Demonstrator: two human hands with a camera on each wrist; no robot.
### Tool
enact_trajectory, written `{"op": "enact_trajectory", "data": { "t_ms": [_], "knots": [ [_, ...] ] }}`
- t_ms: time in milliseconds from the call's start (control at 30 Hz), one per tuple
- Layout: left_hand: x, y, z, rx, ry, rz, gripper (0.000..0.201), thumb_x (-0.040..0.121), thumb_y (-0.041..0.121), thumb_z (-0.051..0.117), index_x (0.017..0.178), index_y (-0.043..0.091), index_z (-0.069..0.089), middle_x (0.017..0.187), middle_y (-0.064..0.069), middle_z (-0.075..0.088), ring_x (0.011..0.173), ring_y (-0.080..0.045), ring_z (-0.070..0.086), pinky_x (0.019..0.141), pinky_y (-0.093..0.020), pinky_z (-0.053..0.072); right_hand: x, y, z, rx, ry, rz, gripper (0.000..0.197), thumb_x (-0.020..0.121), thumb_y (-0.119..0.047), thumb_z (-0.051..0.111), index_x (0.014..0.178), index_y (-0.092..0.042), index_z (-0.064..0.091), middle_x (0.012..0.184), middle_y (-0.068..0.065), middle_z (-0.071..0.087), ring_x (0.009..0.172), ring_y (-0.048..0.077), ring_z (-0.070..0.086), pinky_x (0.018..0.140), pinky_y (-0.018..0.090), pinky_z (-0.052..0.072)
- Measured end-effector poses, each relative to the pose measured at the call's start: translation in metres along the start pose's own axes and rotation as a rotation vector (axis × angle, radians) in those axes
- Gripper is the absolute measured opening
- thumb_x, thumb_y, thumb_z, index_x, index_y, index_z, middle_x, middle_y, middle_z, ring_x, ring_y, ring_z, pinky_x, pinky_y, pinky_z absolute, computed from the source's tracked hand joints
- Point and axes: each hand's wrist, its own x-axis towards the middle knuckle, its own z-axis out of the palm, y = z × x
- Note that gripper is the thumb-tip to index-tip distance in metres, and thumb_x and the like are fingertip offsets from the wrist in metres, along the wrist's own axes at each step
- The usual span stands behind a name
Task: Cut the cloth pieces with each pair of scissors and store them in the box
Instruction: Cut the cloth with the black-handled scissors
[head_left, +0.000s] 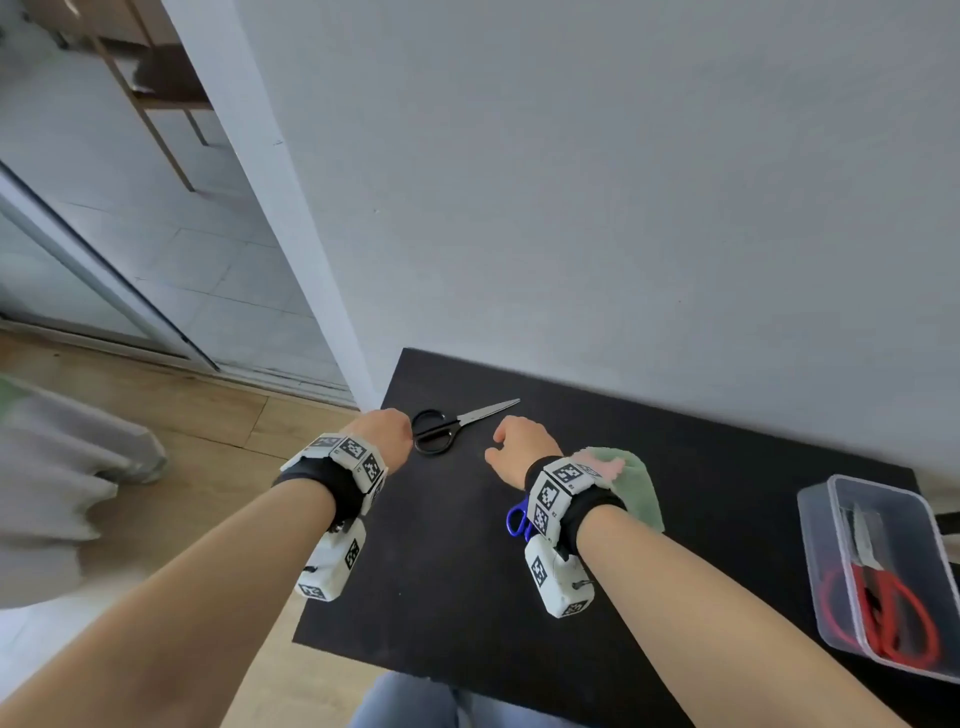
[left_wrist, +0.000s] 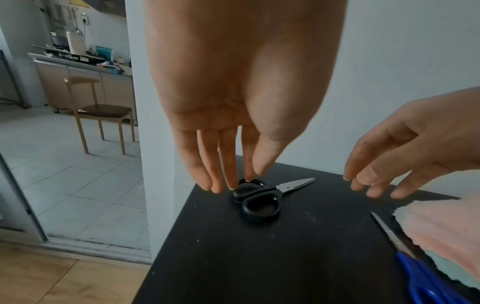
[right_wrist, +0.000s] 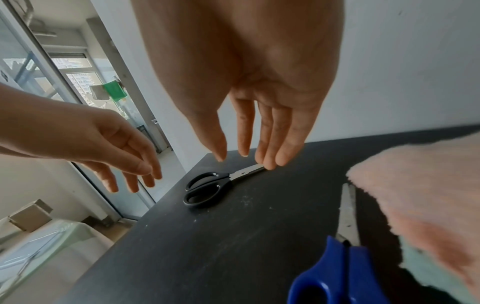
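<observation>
Black-handled scissors (head_left: 441, 428) lie closed near the far left corner of the black table (head_left: 467, 597), blades pointing right. My left hand (head_left: 382, 434) hovers just left of their handles, fingers straight and pointing down, holding nothing; in the left wrist view its fingertips (left_wrist: 228, 183) hang right at the handle loops (left_wrist: 259, 205). My right hand (head_left: 519, 447) hovers open right of the scissors, empty. Blue-handled scissors (right_wrist: 337, 267) lie under my right wrist beside a pink and green fluffy cloth (head_left: 634, 488). Red-handled scissors (head_left: 883, 608) lie in the clear box (head_left: 810, 545).
The table stands against a white wall (head_left: 623, 208). Its left edge drops to a wooden floor (head_left: 208, 415), with a doorway and a chair (left_wrist: 101, 111) beyond. The clear plastic box sits at the table's right edge. Grey fabric (head_left: 52, 467) lies at the far left.
</observation>
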Motion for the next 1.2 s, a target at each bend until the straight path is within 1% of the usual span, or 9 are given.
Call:
{"op": "enact_trajectory", "data": {
  "t_ms": [200,367,533,667,767,933,1033,1133,1200],
  "knots": [
    [0.036,-0.016,0.000,-0.111,0.073,0.012,0.027,0.090,0.013,0.046,0.113,0.017,0.059,0.114,-0.007,0.065,0.104,-0.028,0.060,0.087,-0.036,0.050,0.034,-0.017,0.016,0.054,-0.055,0.021,0.027,0.091,-0.022,0.051,0.113,-0.008,0.059,0.117,0.008,0.061,0.106,0.028,0.059,0.085,0.033,0.047],
    [0.069,-0.017,0.003,-0.141,0.025,0.096,0.028,0.089,0.011,0.050,0.116,0.011,0.058,0.119,-0.008,0.062,0.109,-0.025,0.058,0.091,-0.033,0.046,0.055,-0.032,0.033,0.103,-0.061,0.115,0.029,0.092,-0.030,0.053,0.111,-0.009,0.060,0.113,0.008,0.062,0.104,0.027,0.061,0.081,0.032,0.046],
    [0.081,-0.019,0.011,-0.180,-0.024,0.164,0.029,0.089,0.010,0.053,0.117,0.012,0.059,0.116,-0.006,0.064,0.108,-0.023,0.058,0.091,-0.030,0.046,0.065,-0.042,0.049,0.117,-0.012,0.202,0.018,0.090,-0.033,0.056,0.086,-0.015,0.053,0.101,0.008,0.064,0.092,0.027,0.062,0.070,0.029,0.045],
    [0.087,-0.024,0.013,-0.210,-0.029,0.173,0.033,0.086,0.006,0.056,0.119,0.013,0.058,0.112,-0.005,0.065,0.104,-0.022,0.059,0.087,-0.027,0.044,0.066,-0.048,0.049,0.164,0.038,0.294,0.024,0.090,-0.027,0.059,0.105,-0.008,0.060,0.111,0.010,0.063,0.104,0.030,0.061,0.080,0.033,0.050],
    [0.087,-0.023,0.013,-0.192,-0.069,0.165,0.033,0.086,0.007,0.055,0.117,0.012,0.061,0.112,-0.005,0.064,0.106,-0.023,0.059,0.089,-0.028,0.046,0.066,-0.051,0.052,0.243,0.074,0.325,0.019,0.087,-0.019,0.060,0.101,-0.006,0.060,0.106,0.011,0.064,0.102,0.031,0.062,0.077,0.033,0.050],
    [0.084,-0.025,0.013,-0.345,-0.128,0.123,0.019,0.076,0.003,0.061,0.091,0.013,0.067,0.079,0.002,0.064,0.079,-0.017,0.064,0.070,-0.026,0.052,0.060,-0.043,0.058,0.377,0.102,0.371,0.010,0.084,-0.018,0.062,0.085,-0.009,0.064,0.088,0.008,0.065,0.090,0.027,0.064,0.066,0.027,0.044],
    [0.079,-0.022,0.007,-0.427,-0.152,0.154,0.017,0.076,0.000,0.066,0.084,0.015,0.065,0.070,0.006,0.061,0.068,-0.010,0.062,0.057,-0.012,0.046,0.050,-0.032,0.060,0.443,0.151,0.325,0.019,0.085,-0.019,0.060,0.073,-0.007,0.068,0.075,0.009,0.068,0.082,0.027,0.065,0.071,0.031,0.052],
    [0.071,-0.014,-0.003,-0.486,-0.156,0.190,0.016,0.077,0.001,0.069,0.084,0.014,0.064,0.071,0.006,0.062,0.067,-0.005,0.059,0.052,-0.006,0.041,0.040,-0.021,0.060,0.627,0.234,0.270,0.013,0.082,-0.023,0.070,0.085,-0.010,0.073,0.083,0.009,0.073,0.083,0.024,0.069,0.083,0.038,0.055],
    [0.065,-0.008,-0.010,-0.550,-0.177,0.200,0.016,0.077,-0.001,0.070,0.085,0.012,0.064,0.074,0.000,0.064,0.071,-0.012,0.063,0.056,-0.010,0.049,0.032,-0.015,0.056,0.741,0.278,0.247,0.025,0.079,-0.025,0.074,0.098,-0.009,0.071,0.091,0.007,0.072,0.088,0.023,0.068,0.088,0.036,0.054]
  ]
}}
